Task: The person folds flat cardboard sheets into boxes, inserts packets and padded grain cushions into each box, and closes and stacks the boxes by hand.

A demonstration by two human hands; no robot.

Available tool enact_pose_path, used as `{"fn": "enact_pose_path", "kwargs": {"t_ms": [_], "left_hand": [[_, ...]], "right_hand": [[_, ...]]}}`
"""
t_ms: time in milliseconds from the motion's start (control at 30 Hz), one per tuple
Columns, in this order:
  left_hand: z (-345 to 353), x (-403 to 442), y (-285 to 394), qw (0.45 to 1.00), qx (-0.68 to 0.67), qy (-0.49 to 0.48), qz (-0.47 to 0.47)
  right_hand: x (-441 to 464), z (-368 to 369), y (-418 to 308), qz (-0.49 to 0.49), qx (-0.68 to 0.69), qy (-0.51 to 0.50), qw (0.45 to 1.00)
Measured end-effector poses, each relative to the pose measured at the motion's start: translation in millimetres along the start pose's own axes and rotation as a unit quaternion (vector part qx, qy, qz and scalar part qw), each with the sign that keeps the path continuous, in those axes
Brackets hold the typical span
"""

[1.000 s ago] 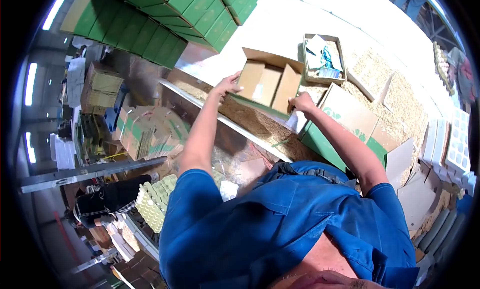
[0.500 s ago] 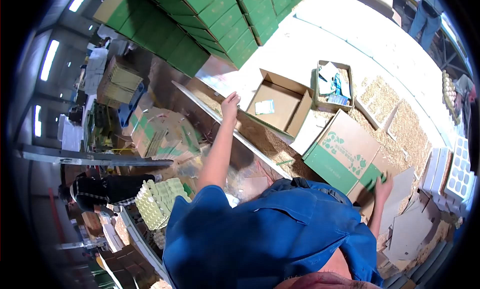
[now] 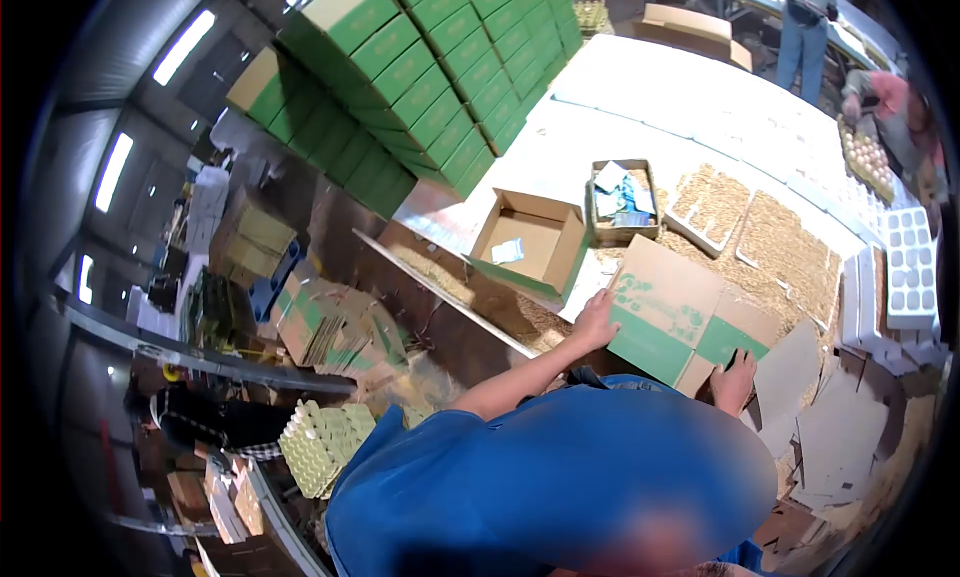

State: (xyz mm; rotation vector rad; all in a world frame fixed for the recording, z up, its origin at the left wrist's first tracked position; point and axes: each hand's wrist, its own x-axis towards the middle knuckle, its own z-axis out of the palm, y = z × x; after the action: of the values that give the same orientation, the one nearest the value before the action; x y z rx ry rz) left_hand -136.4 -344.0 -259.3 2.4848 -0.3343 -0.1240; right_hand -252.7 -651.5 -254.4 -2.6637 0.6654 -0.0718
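Observation:
A flattened cardboard box [image 3: 690,302] with a green band and printed green pattern lies on the table in front of me. My left hand [image 3: 597,322] is at its left edge, fingers closed on the cardboard. At the lower right end, my right hand [image 3: 735,379] grips the green and brown flaps, partly hiding that edge. To the left stands an open cardboard box [image 3: 560,262] with a small white and blue packet [image 3: 507,251] inside. Behind the flattened box is a smaller box [image 3: 651,167] with blue and white packets in it.
Green boxes [image 3: 400,67] are stacked high at the far left. Trays filled with grain-like material [image 3: 790,242] lie right of centre. White trays [image 3: 910,267] and loose cardboard sheets [image 3: 835,437] are at the right. Egg trays [image 3: 320,442] stand at left; other people work nearby.
My left hand has moved right, from beside the open box to the flattened box's left edge. My right hand stays at the flaps. The whole view has shifted.

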Motion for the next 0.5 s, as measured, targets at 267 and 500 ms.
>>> {"fn": "enact_pose_path", "kwargs": {"t_ms": [267, 500], "left_hand": [[-5, 4, -7, 0.994, -0.063, 0.050, -0.076], [-19, 21, -13, 0.943, -0.308, 0.094, -0.087]], "right_hand": [[-5, 7, 30, 0.044, 0.050, 0.073, 0.995], [14, -4, 38, 0.061, 0.185, 0.186, 0.963]]}}
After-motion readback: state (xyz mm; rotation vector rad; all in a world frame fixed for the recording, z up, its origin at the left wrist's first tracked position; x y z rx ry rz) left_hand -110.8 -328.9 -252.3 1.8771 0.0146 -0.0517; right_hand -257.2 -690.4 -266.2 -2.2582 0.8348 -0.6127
